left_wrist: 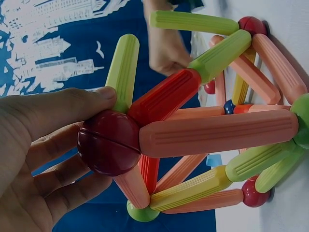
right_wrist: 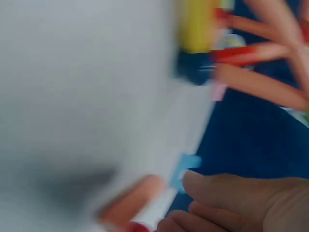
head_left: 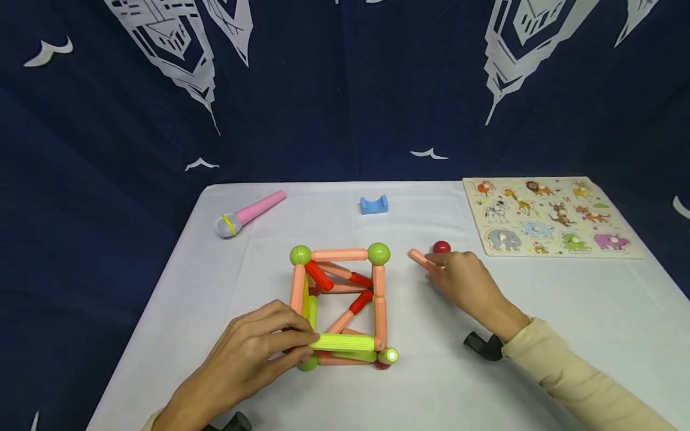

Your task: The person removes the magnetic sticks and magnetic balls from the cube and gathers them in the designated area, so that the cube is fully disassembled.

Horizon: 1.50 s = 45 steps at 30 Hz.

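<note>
Clock positions here go from the middle of the stick-and-ball frame (head_left: 360,301), as the head cam sees it. Nearest is the left hand (head_left: 253,350), around 8 o'clock: thumb and fingers are curled round the dark red corner ball (left_wrist: 109,142), with the thumb also against a light green stick (left_wrist: 122,72). So yeah, that hand's got a proper hold on the frame, which sits on the white table (head_left: 431,383).

Right hand (head_left: 469,287) is at about 3 o'clock, fingers bent down over one end of a loose orange stick (head_left: 418,258). Can't tell if it's actually pinched; the right wrist view is pretty blurry. Just beyond the fingers, toward 2, there's a loose red ball (head_left: 441,246).

Further back: animal puzzle board (head_left: 555,234) between 2 and 3, pink toy microphone (head_left: 261,208) between 10 and 11, blue block (head_left: 374,206) near 1. Navy curtain (head_left: 345,90) behind everything at 12.
</note>
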### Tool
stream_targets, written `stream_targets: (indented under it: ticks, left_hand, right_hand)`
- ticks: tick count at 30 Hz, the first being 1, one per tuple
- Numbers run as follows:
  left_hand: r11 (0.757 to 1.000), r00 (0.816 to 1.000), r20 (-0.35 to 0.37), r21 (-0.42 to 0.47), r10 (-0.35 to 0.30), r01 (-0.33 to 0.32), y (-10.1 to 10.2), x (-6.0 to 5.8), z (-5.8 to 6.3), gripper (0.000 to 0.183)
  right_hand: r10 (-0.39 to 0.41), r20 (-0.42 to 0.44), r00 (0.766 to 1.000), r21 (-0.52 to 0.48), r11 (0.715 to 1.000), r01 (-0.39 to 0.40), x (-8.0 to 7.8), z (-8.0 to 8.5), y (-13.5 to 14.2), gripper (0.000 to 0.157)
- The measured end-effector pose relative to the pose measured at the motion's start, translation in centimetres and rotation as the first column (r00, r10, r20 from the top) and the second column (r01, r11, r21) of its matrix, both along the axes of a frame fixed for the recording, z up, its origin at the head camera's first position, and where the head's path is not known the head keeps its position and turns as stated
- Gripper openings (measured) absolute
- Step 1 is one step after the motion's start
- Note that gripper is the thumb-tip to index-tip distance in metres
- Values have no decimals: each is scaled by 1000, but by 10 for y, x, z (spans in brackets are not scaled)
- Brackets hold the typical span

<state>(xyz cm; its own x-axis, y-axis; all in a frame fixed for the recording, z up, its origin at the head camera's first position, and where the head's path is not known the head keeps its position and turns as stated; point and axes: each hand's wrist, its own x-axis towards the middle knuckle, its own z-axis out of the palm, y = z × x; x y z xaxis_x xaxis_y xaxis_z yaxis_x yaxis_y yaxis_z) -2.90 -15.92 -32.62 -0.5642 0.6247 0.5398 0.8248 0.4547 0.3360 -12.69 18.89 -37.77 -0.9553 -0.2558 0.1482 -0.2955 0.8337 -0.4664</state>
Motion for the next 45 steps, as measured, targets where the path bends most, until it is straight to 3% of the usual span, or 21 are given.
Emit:
stream_targets:
  ticks: [5, 12, 22, 31, 35, 39, 41, 45]
  left_hand:
    - [1000, 1000, 4, -3, 4, -4, 0, 0, 0, 29]
    - [1000, 1000, 5, 5, 5, -5, 0, 0, -1, 30]
    - [1000, 1000, -6, 10, -1, 1, 1, 0, -1, 30]
    - [1000, 1000, -23, 16, -1, 1, -1, 0, -2, 31]
    - [1000, 999, -33, 15, -2, 3, -1, -1, -2, 30]
    - [1000, 1000, -31, 21, -6, 7, -1, -1, -3, 31]
    - [1000, 1000, -26, 26, -9, 10, -1, -1, -3, 31]
    - [999, 999, -33, 30, -18, 19, -1, -1, -4, 29]
  right_hand:
    - [-42, -27, 999, 51, 998, 44, -3, -22, 7, 32]
    - [-40, -130, 991, 53, 997, 47, -7, -36, 12, 30]
    - [112, -65, 992, 32, 993, -110, -18, -30, 39, 29]
    - [101, -100, 990, 76, 993, -94, -17, -32, 48, 27]
    - [122, -210, 970, 64, 992, -110, -9, -18, 35, 32]
    - [162, -320, 934, -52, 981, -188, 10, 8, 7, 28]
    - [203, -322, 925, -125, 959, -254, 23, 22, -11, 26]
    - [335, -226, 915, -236, 892, -385, 52, 43, -43, 29]
